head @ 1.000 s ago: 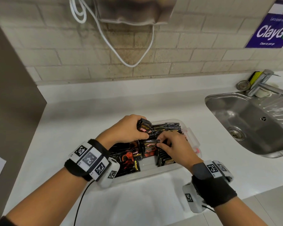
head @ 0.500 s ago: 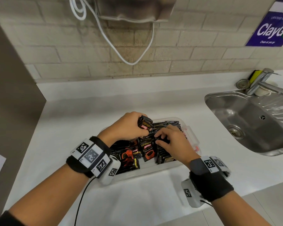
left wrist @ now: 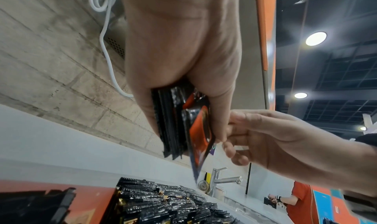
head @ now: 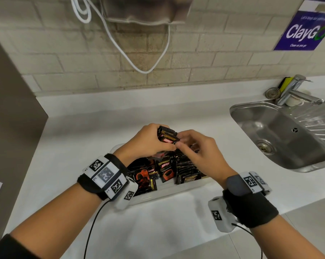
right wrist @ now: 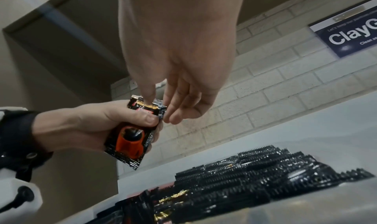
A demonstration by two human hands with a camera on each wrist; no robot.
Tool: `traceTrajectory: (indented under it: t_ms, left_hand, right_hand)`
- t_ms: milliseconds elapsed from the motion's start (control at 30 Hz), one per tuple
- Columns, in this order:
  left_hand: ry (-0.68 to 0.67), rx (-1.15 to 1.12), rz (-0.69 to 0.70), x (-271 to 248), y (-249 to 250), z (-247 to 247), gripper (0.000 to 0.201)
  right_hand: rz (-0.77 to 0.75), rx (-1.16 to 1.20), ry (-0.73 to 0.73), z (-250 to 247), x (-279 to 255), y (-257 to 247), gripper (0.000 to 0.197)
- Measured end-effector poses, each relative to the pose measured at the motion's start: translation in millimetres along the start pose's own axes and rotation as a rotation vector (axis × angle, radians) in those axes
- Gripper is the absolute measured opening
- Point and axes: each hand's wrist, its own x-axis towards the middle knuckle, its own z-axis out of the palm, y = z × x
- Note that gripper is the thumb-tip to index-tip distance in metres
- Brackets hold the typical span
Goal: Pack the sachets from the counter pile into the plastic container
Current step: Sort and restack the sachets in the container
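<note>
Left hand (head: 148,142) fingers grip sachet stack (head: 167,135) above plastic container (head: 169,191); right hand (head: 201,152) fingers pinch stack's front sachet (right wrist: 130,135).

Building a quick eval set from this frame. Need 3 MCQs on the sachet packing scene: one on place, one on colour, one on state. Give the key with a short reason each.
1. Where is the sink relative to the plastic container?
A. To its right
B. To its left
C. Behind the person

2. What colour is the cup printed on the front sachet of the held stack of sachets?
A. Blue
B. Orange
C. Green

3. What is the left hand doing?
A. Resting flat on the counter
B. Hanging idle
C. Gripping the stack above the container

Key: 1 A, the head view shows the sink on the right of the counter. 2 B, the right wrist view shows an orange cup. 3 C, its fingers curl round the stack while the right hand touches its top edge.
</note>
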Motion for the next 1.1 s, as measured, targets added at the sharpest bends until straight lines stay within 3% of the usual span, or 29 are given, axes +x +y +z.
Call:
traceTrajectory:
  t_ms: [167, 333, 500, 800, 933, 1100]
  left_hand:
    - [0.027, -0.01, 0.051, 0.8, 2.6, 6.8, 0.023]
    - [-0.052, -0.054, 0.087, -3.2, 3.0, 5.3, 0.028]
    - [-0.083, -0.094, 0.075, -8.8, 1.8, -3.3, 0.016]
    - [0.075, -0.189, -0.03, -17.5, -3.4, -24.6, 0.028]
    - [0.054, -0.246, -0.031, -21.9, -4.5, -26.4, 0.011]
    - [0.085, -0.37, -0.009, -24.9, -5.0, -28.6, 0.026]
  right_hand:
    - [0.08, 0.043, 0.064, -3.6, 2.3, -3.1, 0.011]
    - [0.086, 0.083, 0.045, -6.9, 1.4, -2.0, 0.01]
    - [0.069, 0.095, 0.025, -8.6, -2.1, 1.0, 0.009]
    - [0.065, -0.032, -0.035, 0.2, -1.4, 19.6, 0.01]
    - [0.024, -0.147, -0.095, 8.4, -1.1, 27.5, 0.01]
    - [0.008, -0.223, -0.139, 18.6, -3.1, 35.6, 0.009]
